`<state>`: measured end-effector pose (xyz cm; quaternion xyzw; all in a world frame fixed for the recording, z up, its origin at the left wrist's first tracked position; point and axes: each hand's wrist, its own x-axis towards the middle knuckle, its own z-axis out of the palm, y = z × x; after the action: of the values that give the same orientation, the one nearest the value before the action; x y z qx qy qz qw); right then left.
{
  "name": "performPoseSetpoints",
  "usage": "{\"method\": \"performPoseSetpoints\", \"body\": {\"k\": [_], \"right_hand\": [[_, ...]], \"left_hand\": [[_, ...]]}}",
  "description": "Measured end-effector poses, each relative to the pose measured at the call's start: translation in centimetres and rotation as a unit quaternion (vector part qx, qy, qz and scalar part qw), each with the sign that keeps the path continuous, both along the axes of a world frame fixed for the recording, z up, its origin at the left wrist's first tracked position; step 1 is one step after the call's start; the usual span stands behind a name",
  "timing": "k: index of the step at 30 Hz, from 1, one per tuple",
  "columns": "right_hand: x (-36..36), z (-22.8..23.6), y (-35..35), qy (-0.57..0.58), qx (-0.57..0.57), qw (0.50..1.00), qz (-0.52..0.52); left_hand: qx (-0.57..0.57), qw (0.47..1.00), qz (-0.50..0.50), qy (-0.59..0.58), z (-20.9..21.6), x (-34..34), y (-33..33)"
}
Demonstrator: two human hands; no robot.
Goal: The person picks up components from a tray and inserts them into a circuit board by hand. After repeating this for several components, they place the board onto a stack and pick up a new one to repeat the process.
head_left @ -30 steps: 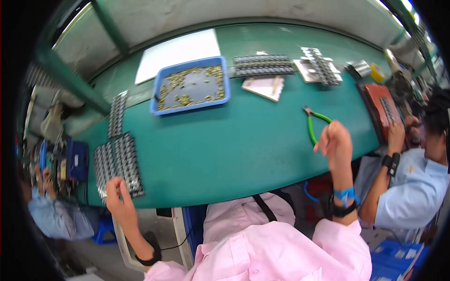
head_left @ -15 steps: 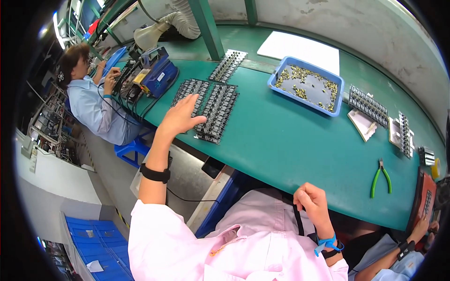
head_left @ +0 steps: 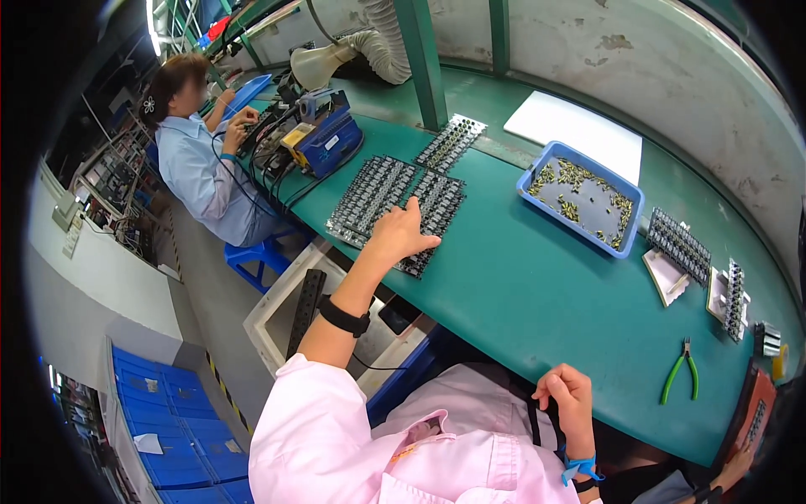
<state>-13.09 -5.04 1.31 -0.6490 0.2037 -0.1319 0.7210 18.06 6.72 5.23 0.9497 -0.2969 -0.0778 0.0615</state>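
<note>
From where I'm standing, the left hand [head_left: 398, 235] is over the dark boards on the green bench [head_left: 495, 281], its grip wide, thumb spread away from the fingers; whether it actually touches them I can't tell. One dark board panel [head_left: 369, 200] lies at eleven o'clock from that hand, another board panel [head_left: 442, 202] at about one-thirty, and a smaller board strip [head_left: 451, 144] at one, further off. Toward three o'clock sits a blue tray [head_left: 571, 223] scattered with small brass-coloured parts [head_left: 569, 209]. The right hand [head_left: 567, 396] is near the bench edge, its grip narrow, fingers loosely curled; I can't see whether anything's inside. Green-handled cutters [head_left: 687, 351] lie well apart from it, near three o'clock.
</note>
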Motion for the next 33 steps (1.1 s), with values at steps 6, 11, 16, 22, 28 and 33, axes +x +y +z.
{"method": "performPoseSetpoints", "body": {"k": [6, 11, 16, 22, 28, 33], "right_hand": [[0.4, 0.1, -0.7, -0.002, 0.015, 1.0, 0.02], [0.1, 0.3, -1.3, 0.005, 0.032, 0.999, 0.031], [0.5, 1.3, -2.2, -0.047, 0.089, 0.991, -0.088], [-0.1, 1.8, -2.5, -0.104, 0.142, 0.961, -0.211], [0.4, 1.8, -2.4, -0.059, 0.062, 0.978, -0.19], [2.7, 1.9, -3.6, -0.04, 0.092, 0.978, -0.182]], "left_hand": [[-0.093, 0.996, -0.001, 0.018, 1.5, 0.4, 0.7], [-0.23, 0.965, -0.122, -0.022, 3.7, -1.2, 1.1], [-0.26, 0.902, -0.345, 0.006, 3.3, -7.2, -1.9], [-0.235, 0.917, -0.289, 0.146, 1.1, -15.5, -4.6], [-0.343, 0.878, -0.297, 0.15, -1.3, -16.3, -5.5], [-0.363, 0.836, -0.295, 0.286, -1.5, -15.0, -5.0]]}}
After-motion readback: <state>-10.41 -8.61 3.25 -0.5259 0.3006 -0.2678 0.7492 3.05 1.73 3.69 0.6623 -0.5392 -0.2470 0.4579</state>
